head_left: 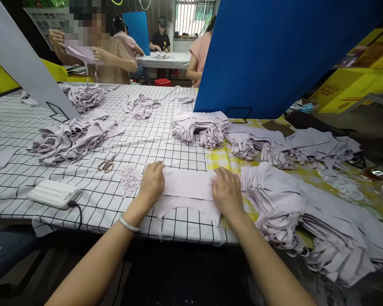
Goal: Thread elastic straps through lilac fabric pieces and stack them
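Both grips look closed: the left hand [152, 183] curls its fingers over the left edge of a pale cloth piece [188, 185], the right hand [227, 191] over its right edge. The piece lies flat between them at the near edge of the desk [153, 148], its straps [160, 227] trailing towards that edge, where they could snag or fold under if the cloth were pulled.

Just right of the right hand, a layered cloth stack [281, 191] might slide if knocked. Near the left hand, loose scraps [130, 177] could cling to the fabric. Scissors [107, 165] lie farther left; nearer, a white device's [54, 193] cable [79, 214] could catch a sleeveless forearm.
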Available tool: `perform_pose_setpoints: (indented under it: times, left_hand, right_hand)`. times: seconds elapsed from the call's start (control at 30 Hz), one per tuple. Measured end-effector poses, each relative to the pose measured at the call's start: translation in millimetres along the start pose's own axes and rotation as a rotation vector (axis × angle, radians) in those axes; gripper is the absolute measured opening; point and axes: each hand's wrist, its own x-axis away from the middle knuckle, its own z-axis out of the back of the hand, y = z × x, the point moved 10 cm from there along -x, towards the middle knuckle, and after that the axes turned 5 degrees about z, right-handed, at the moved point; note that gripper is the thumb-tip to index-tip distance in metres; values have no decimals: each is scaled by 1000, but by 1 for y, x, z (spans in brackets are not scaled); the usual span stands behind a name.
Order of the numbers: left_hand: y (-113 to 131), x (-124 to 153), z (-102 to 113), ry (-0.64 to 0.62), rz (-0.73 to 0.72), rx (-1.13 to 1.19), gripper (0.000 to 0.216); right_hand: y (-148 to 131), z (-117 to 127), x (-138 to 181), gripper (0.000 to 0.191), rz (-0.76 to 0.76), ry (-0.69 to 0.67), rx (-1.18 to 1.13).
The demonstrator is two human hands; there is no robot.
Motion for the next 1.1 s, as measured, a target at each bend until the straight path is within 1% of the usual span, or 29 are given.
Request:
perform_pose_setpoints:
  times: [0.07,0.13,0.17,0.2,0.27,0.33,0.37,0.4,0.47,0.53,0.6,0.63,0.67,0.73,0.8,0.87,1.0,1.1]
  left_hand:
    - [15,16,-33,-210,-81,-70,48]
    - [17,27,-52,-358,-84,-129,62]
    - [15,30,-56,-398,-68,-149,66]
    - [13,32,-57,-419,-49,-160,68]
    - [13,34,-52,-409,-29,-148,68]
    - [24,37,-42,-326,-54,-64,61]
    - [35,42,-38,-269,-93,21,55]
    - [50,47,-34,-214,-149,132,50]
    - [84,63,-30,-140,-279,388,43]
    - [113,78,-34,-109,-369,579,38]
    - [133,87,-45,-121,-401,637,35]
    - [140,89,-51,-133,-407,634,36]
    - [144,91,-55,-142,-415,625,36]
    - [148,93,-58,-147,-439,607,38]
    - [149,96,-58,-137,-458,584,36]
    - [150,99,-58,-143,-466,534,33]
    - [154,104,-63,-170,-476,454,28]
    - [154,105,-65,-173,-487,439,25]
  right_hand:
    - [-18,-25,4,56,68,-174,-75]
    - [-22,-43,11,62,60,-339,-123]
    - [-18,-44,15,63,36,-369,-145]
    - [-13,-37,20,62,8,-351,-172]
    - [2,-5,36,53,-32,-199,-260]
    - [15,35,67,37,-87,-14,-372]
    - [19,50,86,31,-125,46,-425]
    - [19,59,105,27,-163,76,-462]
    - [12,66,134,23,-221,89,-443]
    - [-1,65,145,19,-239,92,-323]
    - [-9,58,142,13,-255,88,-235]
    - [-9,53,138,10,-272,76,-259]
    - [-6,47,134,8,-304,55,-343]
    - [5,27,132,10,-414,-29,-663]
    - [9,7,136,17,-547,-138,-1044]
    - [6,-2,143,28,-647,-202,-1316]
    - [-5,-1,155,45,-766,-201,-1597]
    - [-12,3,174,50,-828,-216,-1649]
